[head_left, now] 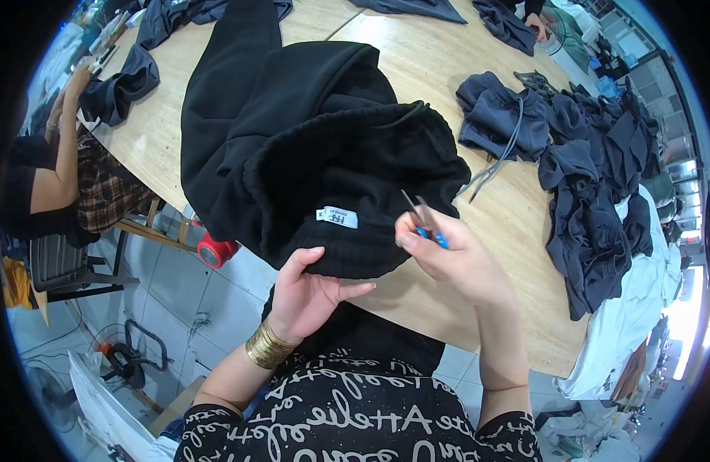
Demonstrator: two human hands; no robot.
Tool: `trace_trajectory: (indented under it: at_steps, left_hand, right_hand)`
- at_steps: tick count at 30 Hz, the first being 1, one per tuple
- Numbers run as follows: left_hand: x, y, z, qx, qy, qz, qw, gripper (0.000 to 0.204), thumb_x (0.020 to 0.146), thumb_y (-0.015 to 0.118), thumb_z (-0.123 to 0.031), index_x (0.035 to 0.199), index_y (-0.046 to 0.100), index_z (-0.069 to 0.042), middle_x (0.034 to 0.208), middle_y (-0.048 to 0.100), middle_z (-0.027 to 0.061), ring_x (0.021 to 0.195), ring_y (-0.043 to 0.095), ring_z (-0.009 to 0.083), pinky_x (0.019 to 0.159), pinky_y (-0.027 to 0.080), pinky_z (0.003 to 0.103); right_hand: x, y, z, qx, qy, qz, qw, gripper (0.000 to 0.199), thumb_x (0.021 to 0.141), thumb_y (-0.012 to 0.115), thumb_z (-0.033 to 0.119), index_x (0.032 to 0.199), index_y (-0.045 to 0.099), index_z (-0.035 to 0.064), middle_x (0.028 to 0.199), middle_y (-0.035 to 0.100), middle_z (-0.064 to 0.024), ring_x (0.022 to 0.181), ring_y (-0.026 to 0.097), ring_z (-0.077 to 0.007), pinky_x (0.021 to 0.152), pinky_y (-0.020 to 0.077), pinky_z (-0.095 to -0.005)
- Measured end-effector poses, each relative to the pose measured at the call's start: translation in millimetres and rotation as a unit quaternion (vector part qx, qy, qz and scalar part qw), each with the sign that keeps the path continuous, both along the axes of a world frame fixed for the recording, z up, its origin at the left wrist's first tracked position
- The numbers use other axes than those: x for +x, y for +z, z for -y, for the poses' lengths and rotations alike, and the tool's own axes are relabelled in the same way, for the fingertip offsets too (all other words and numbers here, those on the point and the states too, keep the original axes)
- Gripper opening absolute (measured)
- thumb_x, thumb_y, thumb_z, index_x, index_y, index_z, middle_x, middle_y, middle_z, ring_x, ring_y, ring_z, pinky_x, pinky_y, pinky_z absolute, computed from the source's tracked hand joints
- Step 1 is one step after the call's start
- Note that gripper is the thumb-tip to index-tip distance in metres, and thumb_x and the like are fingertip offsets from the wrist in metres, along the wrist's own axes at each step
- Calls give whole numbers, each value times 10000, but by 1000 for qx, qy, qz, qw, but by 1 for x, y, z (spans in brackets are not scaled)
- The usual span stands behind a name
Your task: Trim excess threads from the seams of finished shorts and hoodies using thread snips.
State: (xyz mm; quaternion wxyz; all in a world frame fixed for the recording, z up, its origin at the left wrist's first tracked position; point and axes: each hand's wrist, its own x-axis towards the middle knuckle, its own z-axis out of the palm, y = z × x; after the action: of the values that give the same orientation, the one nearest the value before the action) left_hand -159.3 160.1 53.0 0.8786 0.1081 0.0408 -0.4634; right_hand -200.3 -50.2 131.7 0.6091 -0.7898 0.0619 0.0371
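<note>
Black sweatpants [239,146] lie across the table in front of me, their elastic waist opening turned toward me. A white label [341,219] shows inside the back of the waistband. My left hand [305,296] grips the near waistband edge, thumb on top; the fingers under the cloth are partly hidden. My right hand [451,254] is closed around small thread snips with blue on the handle [441,241]. Their blades point up and to the left, over the waistband's right part. A dark drawcord [405,115] lies at the far rim of the waist.
Dark grey drawstring garments [497,115] and a heap of dark clothing [590,200] lie on the right of the wooden table [517,285]. At the left, another person's arm [62,158] is near a dark garment [124,88]. A red object [215,250] is below the table's left edge.
</note>
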Motion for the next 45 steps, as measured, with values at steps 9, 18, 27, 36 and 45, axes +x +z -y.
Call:
trace_trajectory:
  at_steps: [9, 18, 27, 36, 45]
  left_hand:
    - [-1, -8, -9, -103, -15, -115, 988, 435, 931, 376, -254, 1295, 441, -25, 1292, 524, 151, 1144, 544, 285, 917, 496, 467]
    - [-11, 13, 0, 51, 33, 40, 997, 419, 947, 377, -222, 1303, 432, -7, 1286, 523, 129, 1170, 526, 272, 952, 472, 467]
    - [-15, 7, 11, 204, 44, 215, 954, 359, 916, 445, -47, 1271, 461, 5, 1223, 554, 116, 1108, 561, 223, 911, 514, 437]
    - [-12, 11, 17, 160, 26, 159, 974, 339, 931, 435, -108, 1236, 492, 28, 1208, 570, 130, 1105, 564, 245, 927, 500, 447]
    - [-13, 1, 5, 96, 11, 73, 993, 344, 950, 388, -161, 1208, 528, 16, 1232, 568, 120, 1114, 564, 250, 953, 471, 473]
  right_hand:
    - [1, 9, -13, 74, -122, 74, 987, 79, 833, 656, 63, 903, 657, 26, 776, 570, 30, 601, 417, -21, 530, 313, -177]
    - [-5, -8, -40, -131, -130, 233, 955, 172, 743, 712, -18, 897, 663, 43, 747, 534, -20, 628, 492, -96, 510, 367, -223]
    - [4, -34, -37, -184, -131, 262, 938, 208, 702, 706, -69, 883, 655, 22, 817, 560, -59, 645, 554, -132, 487, 410, -255]
    - [-9, -28, -27, -73, -78, 162, 981, 107, 808, 605, -5, 879, 540, 40, 835, 485, -38, 704, 529, -105, 628, 416, -234]
    - [-17, -21, -23, -142, -165, 181, 959, 184, 754, 694, -14, 920, 662, 58, 779, 573, -25, 658, 543, -90, 559, 410, -215]
